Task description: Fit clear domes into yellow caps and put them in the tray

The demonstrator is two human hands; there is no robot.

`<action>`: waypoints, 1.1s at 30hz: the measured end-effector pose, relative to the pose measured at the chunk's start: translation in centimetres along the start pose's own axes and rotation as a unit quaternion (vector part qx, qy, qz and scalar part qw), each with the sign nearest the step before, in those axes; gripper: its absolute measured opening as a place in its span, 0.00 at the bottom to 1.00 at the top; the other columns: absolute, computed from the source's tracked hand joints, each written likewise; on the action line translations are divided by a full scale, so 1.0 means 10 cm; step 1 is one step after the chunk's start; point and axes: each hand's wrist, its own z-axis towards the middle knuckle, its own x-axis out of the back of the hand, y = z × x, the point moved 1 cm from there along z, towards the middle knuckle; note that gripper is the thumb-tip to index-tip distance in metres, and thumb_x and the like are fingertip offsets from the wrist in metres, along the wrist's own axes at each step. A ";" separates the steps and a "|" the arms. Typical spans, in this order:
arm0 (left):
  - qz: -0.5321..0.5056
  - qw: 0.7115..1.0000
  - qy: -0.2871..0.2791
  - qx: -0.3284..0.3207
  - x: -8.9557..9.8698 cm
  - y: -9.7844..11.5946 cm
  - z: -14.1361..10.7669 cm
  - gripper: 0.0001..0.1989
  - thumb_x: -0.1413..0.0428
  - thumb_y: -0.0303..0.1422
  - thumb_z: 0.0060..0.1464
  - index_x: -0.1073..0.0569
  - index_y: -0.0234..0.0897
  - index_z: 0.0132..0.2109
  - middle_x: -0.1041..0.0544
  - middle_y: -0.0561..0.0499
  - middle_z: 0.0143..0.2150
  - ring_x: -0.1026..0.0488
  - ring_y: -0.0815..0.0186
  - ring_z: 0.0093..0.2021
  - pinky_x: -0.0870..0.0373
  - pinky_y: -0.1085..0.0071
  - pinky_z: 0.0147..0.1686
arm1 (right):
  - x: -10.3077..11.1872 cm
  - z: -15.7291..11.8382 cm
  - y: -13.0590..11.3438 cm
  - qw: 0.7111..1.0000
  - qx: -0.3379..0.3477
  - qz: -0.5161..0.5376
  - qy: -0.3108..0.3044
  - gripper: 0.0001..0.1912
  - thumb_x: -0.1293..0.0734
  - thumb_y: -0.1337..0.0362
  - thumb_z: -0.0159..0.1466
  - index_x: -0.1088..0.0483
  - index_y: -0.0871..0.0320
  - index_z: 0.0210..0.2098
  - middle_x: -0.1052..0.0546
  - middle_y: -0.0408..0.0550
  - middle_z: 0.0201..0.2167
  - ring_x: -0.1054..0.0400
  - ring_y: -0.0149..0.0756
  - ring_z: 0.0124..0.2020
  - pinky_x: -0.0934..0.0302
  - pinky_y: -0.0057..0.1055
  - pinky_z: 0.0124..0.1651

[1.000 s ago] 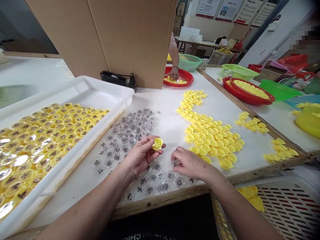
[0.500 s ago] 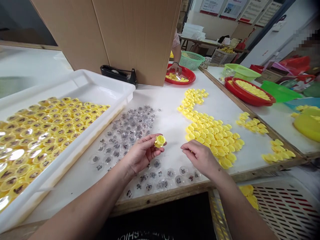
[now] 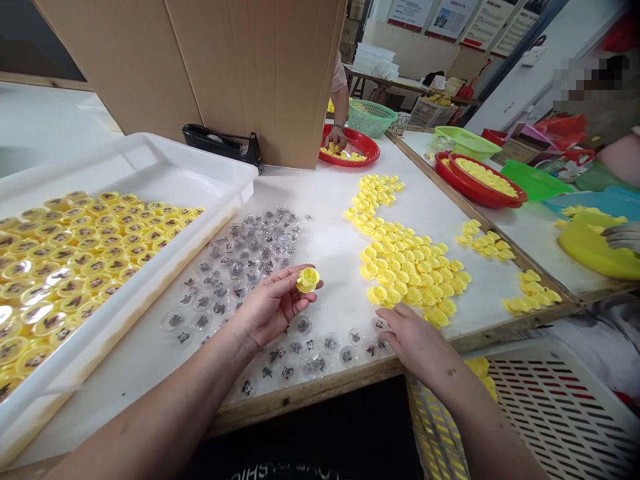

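My left hand [image 3: 275,303] pinches a small yellow plastic cup-shaped piece [image 3: 308,280], its hollow side facing up. Over the front edge of the table, my right hand [image 3: 417,340] has thumb and fingers apart around a clear plastic disc with a small dark animal print [image 3: 380,325]; whether they touch it I cannot tell. More clear printed discs [image 3: 330,343] lie along the front edge, and a dense spread of them [image 3: 255,247] sits beyond my left hand. Past my right hand, many yellow pieces [image 3: 410,267] stand close together.
To the left, a white tray [image 3: 200,177] holds rows of yellow pieces with printed tops. A cardboard box [image 3: 255,80] and black tape dispenser [image 3: 223,145] stand behind it. A co-worker's hand [image 3: 336,138] reaches into a red tray [image 3: 370,152]. A slatted white basket [image 3: 550,393] sits below right.
My right hand has moved down toward the front edge, its fingers spreading beside a clear disc. The left hand still holds the yellow piece. The view has shifted slightly right.
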 end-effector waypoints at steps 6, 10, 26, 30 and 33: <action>0.003 1.000 0.005 0.004 -0.03 -0.01 -0.02 0.13 0.48 0.27 0.57 0.31 0.29 0.49 0.25 0.37 0.41 0.26 0.69 0.30 0.28 0.80 0.28 | -0.06 0.05 -0.18 1.000 -0.022 -0.011 -0.003 0.03 0.38 0.68 0.63 0.38 0.58 0.32 0.34 0.49 0.35 0.35 0.38 0.33 0.47 0.30 0.29; 0.007 1.000 0.009 0.014 -0.06 -0.01 -0.04 0.13 0.49 0.26 0.57 0.31 0.29 0.49 0.25 0.37 0.39 0.26 0.69 0.29 0.28 0.80 0.28 | -0.08 0.12 -0.23 0.994 -0.032 0.108 0.008 0.05 0.36 0.70 0.60 0.40 0.58 0.32 0.33 0.48 0.34 0.36 0.38 0.33 0.46 0.31 0.31; -0.001 0.996 -0.080 0.032 -0.11 -0.16 -0.08 0.10 0.45 0.29 0.56 0.30 0.32 0.46 0.27 0.45 0.36 0.26 0.70 0.30 0.29 0.81 0.28 | 0.15 0.42 -0.68 0.615 -0.005 0.789 -0.010 0.09 0.30 0.63 0.56 0.31 0.56 0.37 0.33 0.39 0.24 0.38 0.24 0.22 0.43 0.19 0.21; 0.000 0.996 -0.081 0.022 -0.12 -0.16 -0.08 0.11 0.43 0.30 0.54 0.29 0.31 0.45 0.26 0.45 0.35 0.26 0.70 0.29 0.29 0.81 0.28 | 0.13 0.47 -0.73 0.660 0.006 0.751 0.018 0.09 0.31 0.63 0.57 0.29 0.55 0.38 0.31 0.41 0.26 0.38 0.25 0.22 0.42 0.21 0.21; -0.006 0.997 -0.071 0.015 -0.12 -0.16 -0.08 0.12 0.40 0.32 0.51 0.28 0.30 0.43 0.26 0.46 0.33 0.26 0.71 0.28 0.29 0.82 0.28 | 0.16 0.46 -0.74 0.736 0.032 0.673 0.057 0.08 0.33 0.62 0.60 0.29 0.54 0.40 0.30 0.42 0.28 0.37 0.26 0.23 0.38 0.24 0.23</action>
